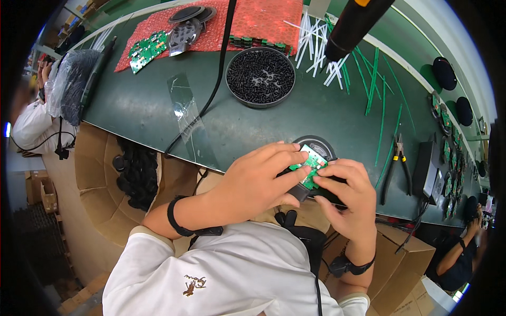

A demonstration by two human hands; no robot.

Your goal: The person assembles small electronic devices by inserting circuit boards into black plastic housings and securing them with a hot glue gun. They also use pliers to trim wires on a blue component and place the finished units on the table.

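Near the table's front edge, a small green circuit board lies over a round black housing, whose far rim shows beyond it. From the left, my left hand reaches over with its fingertips on the board's left side and its thumb low by the housing. My right hand grips the opposite side, index finger and thumb bent toward the board. Both hands' fingers are curled around the two parts, and the housing's underside is hidden by them.
A round tray of black screws stands ahead. White and green strips lie at the far right, with cutting pliers and a black box nearer. A power screwdriver hangs overhead. Circuit boards rest on red bubble wrap.
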